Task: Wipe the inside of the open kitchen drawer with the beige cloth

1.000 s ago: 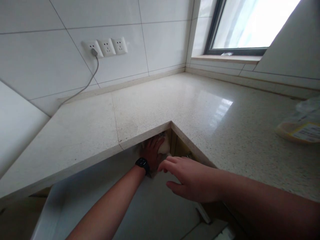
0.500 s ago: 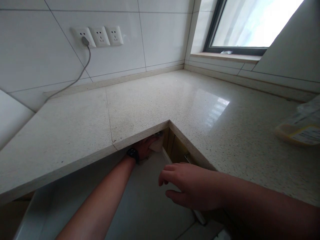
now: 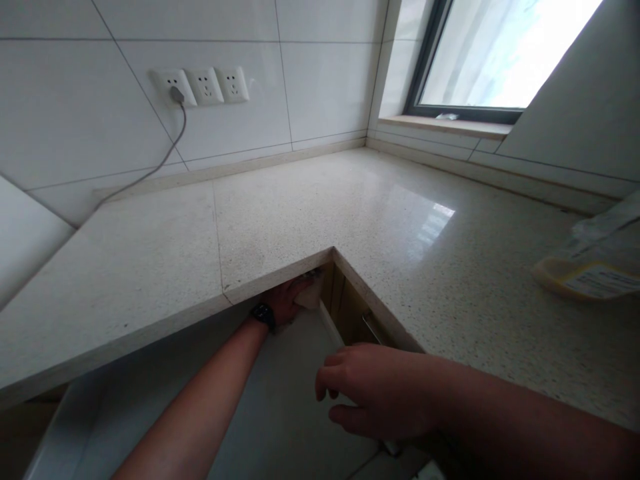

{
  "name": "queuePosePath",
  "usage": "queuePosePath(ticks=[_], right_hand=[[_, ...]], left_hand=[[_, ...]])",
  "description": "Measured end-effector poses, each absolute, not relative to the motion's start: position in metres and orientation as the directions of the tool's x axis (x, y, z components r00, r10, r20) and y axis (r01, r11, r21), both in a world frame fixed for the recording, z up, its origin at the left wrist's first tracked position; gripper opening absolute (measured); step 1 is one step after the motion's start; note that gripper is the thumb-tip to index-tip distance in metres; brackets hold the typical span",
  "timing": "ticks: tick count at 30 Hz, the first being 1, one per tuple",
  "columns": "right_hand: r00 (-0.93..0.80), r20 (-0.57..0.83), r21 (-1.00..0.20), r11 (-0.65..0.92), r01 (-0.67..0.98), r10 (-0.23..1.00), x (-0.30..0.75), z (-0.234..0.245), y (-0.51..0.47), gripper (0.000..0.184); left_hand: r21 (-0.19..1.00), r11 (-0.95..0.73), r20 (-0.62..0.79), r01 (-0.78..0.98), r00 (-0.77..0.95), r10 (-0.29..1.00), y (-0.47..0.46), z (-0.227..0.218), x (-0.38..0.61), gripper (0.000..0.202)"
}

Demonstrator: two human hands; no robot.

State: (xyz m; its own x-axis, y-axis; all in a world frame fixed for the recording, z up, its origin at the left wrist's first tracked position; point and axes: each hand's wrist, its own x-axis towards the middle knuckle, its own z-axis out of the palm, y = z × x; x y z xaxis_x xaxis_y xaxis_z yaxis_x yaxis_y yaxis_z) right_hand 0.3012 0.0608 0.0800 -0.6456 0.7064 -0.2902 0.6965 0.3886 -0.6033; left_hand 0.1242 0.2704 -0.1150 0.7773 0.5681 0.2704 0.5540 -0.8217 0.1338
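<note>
My left hand, with a dark watch on the wrist, reaches below the inner corner of the speckled countertop. It presses on a pale cloth against a smooth grey-white panel; the counter edge and shadow hide part of the fingers. Nearer to me, my right hand hovers above the panel with nothing in it. Its fingers are loosely bent and the thumb stands apart from them.
A wooden cabinet front with a metal handle lies under the right-hand counter edge. On the counter at right rests a clear plastic package with a yellow-and-white label. Wall sockets hold one plugged-in cord. A window is above.
The camera view has tilted slightly, so the wall and sockets sit lower in the picture. Both hands keep nearly the same pose, the left still on the cloth.
</note>
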Motion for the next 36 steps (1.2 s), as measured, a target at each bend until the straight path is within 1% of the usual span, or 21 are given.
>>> queuePosePath(ticks=[6, 11, 16, 20, 24, 27, 30, 32, 34, 36], right_hand=[[-0.634, -0.348, -0.59, 0.364, 0.72, 0.69, 0.304, 0.081, 0.056, 0.034], [-0.568, -0.428, -0.573, 0.274, 0.772, 0.703, 0.309, 0.083, 0.055, 0.038], [-0.529, -0.522, -0.568, 0.19, 0.801, 0.669, 0.307, 0.09, 0.055, 0.039], [-0.513, -0.564, -0.572, 0.142, 0.808, 0.647, 0.305, 0.097, 0.057, 0.039], [-0.528, -0.572, -0.581, 0.144, 0.801, 0.627, 0.305, 0.098, 0.06, 0.04], [-0.555, -0.58, -0.592, 0.16, 0.79, 0.596, 0.307, 0.096, 0.06, 0.041], [-0.549, -0.556, -0.588, 0.172, 0.79, 0.624, 0.309, 0.093, 0.058, 0.039], [-0.544, -0.529, -0.59, 0.178, 0.788, 0.652, 0.309, 0.092, 0.056, 0.038], [-0.552, -0.517, -0.591, 0.194, 0.783, 0.654, 0.31, 0.091, 0.055, 0.039], [-0.57, -0.507, -0.591, 0.221, 0.776, 0.646, 0.31, 0.09, 0.056, 0.04]], left_hand=[[0.161, -0.817, 0.267, 0.554, 0.772, 0.577, 0.267, -0.11, 0.124, 0.071], [0.202, -0.834, 0.279, 0.514, 0.786, 0.552, 0.267, -0.109, 0.124, 0.07], [0.226, -0.821, 0.292, 0.524, 0.768, 0.57, 0.267, -0.117, 0.122, 0.073], [0.259, -0.817, 0.292, 0.515, 0.764, 0.575, 0.263, -0.117, 0.12, 0.077], [0.297, -0.782, 0.292, 0.547, 0.728, 0.62, 0.258, -0.114, 0.119, 0.076], [0.332, -0.765, 0.303, 0.551, 0.706, 0.64, 0.256, -0.115, 0.116, 0.07], [0.353, -0.75, 0.3, 0.56, 0.691, 0.657, 0.258, -0.117, 0.107, 0.063], [0.351, -0.729, 0.275, 0.587, 0.68, 0.68, 0.263, -0.12, 0.098, 0.063], [0.351, -0.68, 0.258, 0.644, 0.631, 0.732, 0.269, -0.123, 0.088, 0.062], [0.354, -0.616, 0.257, 0.704, 0.56, 0.787, 0.275, -0.125, 0.077, 0.056]])
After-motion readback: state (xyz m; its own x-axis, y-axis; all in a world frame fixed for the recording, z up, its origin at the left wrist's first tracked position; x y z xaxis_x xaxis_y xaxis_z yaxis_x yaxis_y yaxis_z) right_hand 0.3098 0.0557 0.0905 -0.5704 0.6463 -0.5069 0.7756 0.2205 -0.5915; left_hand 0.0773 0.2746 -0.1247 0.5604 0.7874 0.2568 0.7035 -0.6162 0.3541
